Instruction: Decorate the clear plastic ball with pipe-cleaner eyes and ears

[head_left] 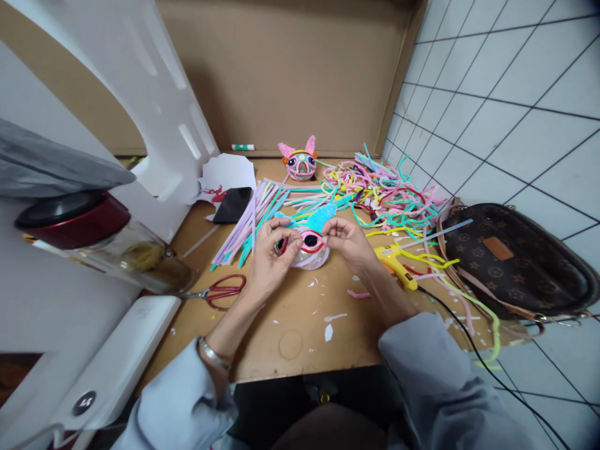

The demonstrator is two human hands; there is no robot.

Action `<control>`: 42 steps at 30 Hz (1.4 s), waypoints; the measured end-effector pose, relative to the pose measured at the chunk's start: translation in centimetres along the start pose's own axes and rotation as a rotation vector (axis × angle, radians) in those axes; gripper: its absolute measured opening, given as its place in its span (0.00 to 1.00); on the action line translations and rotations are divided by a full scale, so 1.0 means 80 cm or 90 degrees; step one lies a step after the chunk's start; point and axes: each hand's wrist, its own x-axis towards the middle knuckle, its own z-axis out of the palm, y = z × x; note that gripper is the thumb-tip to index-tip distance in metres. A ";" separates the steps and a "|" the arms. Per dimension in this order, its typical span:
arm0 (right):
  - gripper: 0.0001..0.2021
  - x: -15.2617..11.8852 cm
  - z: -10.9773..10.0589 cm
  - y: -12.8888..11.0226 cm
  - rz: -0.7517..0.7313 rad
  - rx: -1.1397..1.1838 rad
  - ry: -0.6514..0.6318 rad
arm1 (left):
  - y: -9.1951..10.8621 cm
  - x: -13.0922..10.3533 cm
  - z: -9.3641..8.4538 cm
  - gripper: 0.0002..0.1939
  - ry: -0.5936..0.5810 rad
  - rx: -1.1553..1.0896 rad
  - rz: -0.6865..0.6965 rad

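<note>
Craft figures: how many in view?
2: the pink-eared figure at the back of the table, and the blue-eared figure held between the left hand and right hand. Others could be hidden in the strip pile.

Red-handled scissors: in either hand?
No, the scissors lie on the table, while the left hand and right hand both hold the craft piece.

The sleeves are creased grey-blue; a silver bangle circles the left forearm. Below the desk's near edge, perhaps, dark trousers show.
</note>
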 end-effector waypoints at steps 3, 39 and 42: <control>0.10 0.000 0.000 0.000 0.006 0.002 0.004 | 0.001 0.000 0.000 0.06 -0.005 0.004 -0.008; 0.09 -0.001 0.002 -0.004 0.006 0.007 0.014 | -0.003 0.000 0.000 0.09 0.009 -0.012 -0.001; 0.09 -0.001 0.001 -0.002 0.004 -0.001 0.010 | -0.002 0.000 -0.001 0.09 0.003 -0.004 0.003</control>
